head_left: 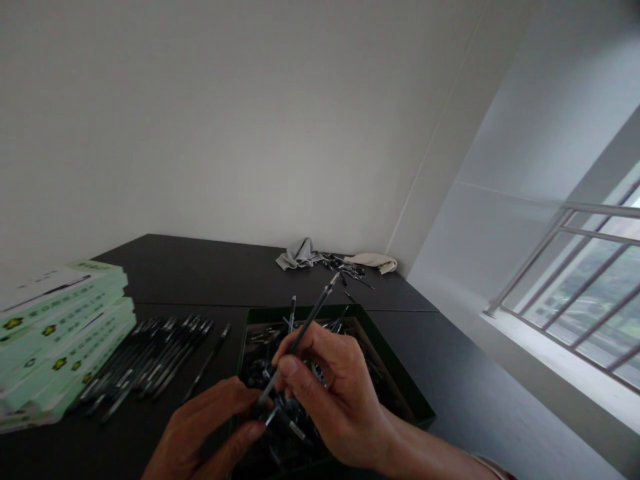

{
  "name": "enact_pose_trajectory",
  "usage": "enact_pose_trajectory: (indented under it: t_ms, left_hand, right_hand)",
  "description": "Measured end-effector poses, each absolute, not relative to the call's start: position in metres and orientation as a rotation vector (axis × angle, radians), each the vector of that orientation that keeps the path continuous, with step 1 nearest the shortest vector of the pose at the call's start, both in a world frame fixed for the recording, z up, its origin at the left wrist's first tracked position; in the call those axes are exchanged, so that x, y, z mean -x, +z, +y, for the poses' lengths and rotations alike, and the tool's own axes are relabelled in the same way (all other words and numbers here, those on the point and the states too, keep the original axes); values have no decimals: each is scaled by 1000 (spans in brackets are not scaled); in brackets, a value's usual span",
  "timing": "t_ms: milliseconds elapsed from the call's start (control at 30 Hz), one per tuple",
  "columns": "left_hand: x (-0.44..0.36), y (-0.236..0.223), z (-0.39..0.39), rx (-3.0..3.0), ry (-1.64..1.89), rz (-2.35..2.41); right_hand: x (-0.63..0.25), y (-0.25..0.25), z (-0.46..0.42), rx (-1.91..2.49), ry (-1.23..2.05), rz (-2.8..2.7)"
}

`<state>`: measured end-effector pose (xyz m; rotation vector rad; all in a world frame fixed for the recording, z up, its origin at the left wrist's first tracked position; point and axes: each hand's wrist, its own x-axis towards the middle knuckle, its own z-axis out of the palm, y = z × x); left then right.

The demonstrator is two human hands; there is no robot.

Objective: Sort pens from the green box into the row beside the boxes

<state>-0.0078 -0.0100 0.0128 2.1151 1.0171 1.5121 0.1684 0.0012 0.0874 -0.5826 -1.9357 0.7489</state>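
Note:
My right hand (333, 393) grips a slim black pen (313, 310) near its middle, with the pen's narrow tip angled up and away. My left hand (205, 427) pinches the lower end of that pen, directly over a dark green box (380, 340). The box is heaped with black pens and loose pen parts, and both hands hide its near part. To the left, several black pens (150, 360) lie side by side on the black table (165, 267), and one more pen (207, 363) lies apart, closer to the box.
Stacked green-and-white books (65, 333) stand at the table's left edge. In the far corner are a loose pile of pen parts (345, 270), a grey cloth (299, 255) and a beige cloth (373, 262). White walls bound the table, and a barred window (570, 280) lies to the right.

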Motion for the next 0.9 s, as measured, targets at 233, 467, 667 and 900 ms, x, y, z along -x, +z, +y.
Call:
enact_pose_trajectory:
  t_ms: [233,467,667,900]
  left_hand:
    - [6,16,-11,-2088,1506,1008]
    - [10,14,-10,-2082,1601,1097]
    - [14,16,-7,-2161,1522,1048]
    - [14,21,-17,-1791,1534,1199]
  right_hand:
    - [-168,90,1,612,714,-1971]
    - [-164,85,5,650,693,-2170]
    - [-171,92,4,699,738,-2218]
    - [-200,87,23,1033,510,-2522]
